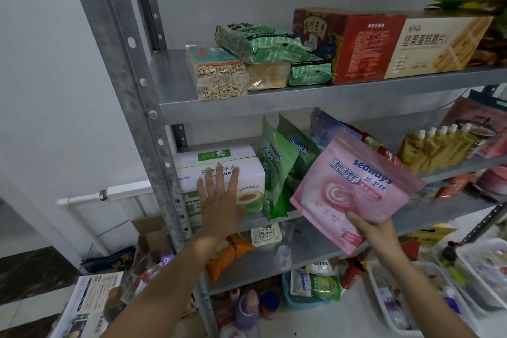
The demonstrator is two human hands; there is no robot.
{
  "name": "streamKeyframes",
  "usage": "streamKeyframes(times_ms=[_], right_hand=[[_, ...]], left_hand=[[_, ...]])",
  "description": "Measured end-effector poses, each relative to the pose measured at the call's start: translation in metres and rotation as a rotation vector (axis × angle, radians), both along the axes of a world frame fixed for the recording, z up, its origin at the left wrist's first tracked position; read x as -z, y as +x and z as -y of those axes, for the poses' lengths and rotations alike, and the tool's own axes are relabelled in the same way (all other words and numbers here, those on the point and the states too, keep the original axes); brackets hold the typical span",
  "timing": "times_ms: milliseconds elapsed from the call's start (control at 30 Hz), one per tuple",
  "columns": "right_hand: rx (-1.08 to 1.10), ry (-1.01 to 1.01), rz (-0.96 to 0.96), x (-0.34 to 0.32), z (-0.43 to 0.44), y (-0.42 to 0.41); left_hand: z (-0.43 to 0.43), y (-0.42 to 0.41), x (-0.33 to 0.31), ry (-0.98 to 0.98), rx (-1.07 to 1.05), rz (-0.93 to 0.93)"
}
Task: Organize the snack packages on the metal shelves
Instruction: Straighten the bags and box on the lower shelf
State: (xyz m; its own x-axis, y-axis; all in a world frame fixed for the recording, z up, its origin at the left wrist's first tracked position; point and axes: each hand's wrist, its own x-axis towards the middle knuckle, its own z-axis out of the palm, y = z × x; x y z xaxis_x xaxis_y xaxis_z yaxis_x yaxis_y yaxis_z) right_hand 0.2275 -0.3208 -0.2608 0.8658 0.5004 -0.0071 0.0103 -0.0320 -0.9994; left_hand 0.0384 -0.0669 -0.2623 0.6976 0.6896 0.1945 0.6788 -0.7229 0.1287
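The metal shelves [329,96] are made of dull, mottled galvanised sheet and are carried on perforated angle uprights. The left hand [219,195] is laid flat, fingers straight and spread, against the front of a rectangular white cardboard carton [247,173] printed in green, which is set at the left end of the middle shelf. The right hand [367,228] is clamped on the lower corner of a glossy, soft-sided pink pouch [356,181]. This pouch is held tilted in front of the middle shelf, just right of two green pouches [277,167] of similar glossy film, which are stood upright beside the carton. Further right on that shelf a row of yellow spouted pouches [439,148] is stood, and five white caps are counted. On the upper shelf four vacuum-packed bricks are stacked: one clear-wrapped brick of speckled grain [219,77], one yellow brick [267,75] and two green-patterned bricks [258,41]. Beside them two long cardboard boxes are set side by side, one red box [365,44] and one cream box [439,44]. A crinkled orange bag [238,252] is laid on the shelf below.
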Motion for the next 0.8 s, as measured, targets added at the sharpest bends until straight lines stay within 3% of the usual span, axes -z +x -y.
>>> streamKeyframes(times_ms=[133, 267, 333, 433, 467, 600, 800], right_hand=[[-0.095, -0.091, -0.028, -0.01, 0.026, 0.005], [-0.211, -0.114, -0.068, -0.017, 0.03, 0.001], [-0.284, -0.103, -0.108, -0.021, 0.025, -0.004], [-0.357, -0.096, -0.132, -0.022, 0.013, -0.01], [-0.376, -0.081, -0.14, -0.023, 0.008, -0.011], [-0.461, -0.048, -0.147, -0.025, -0.007, -0.015], [-0.462, -0.013, -0.204, -0.03, -0.021, -0.028]], left_hand=[[-0.007, 0.0, 0.007, -0.015, 0.045, 0.13], [0.002, 0.002, 0.008, 0.006, 0.105, 0.414], [0.019, 0.001, 0.004, -0.267, 0.211, 0.508], [0.049, -0.001, -0.006, -0.957, 0.29, 0.477], [0.056, -0.002, -0.005, -1.08, 0.292, 0.459], [0.071, -0.014, -0.009, -1.279, 0.29, 0.58], [0.073, -0.026, -0.013, -1.289, 0.137, 0.788]])
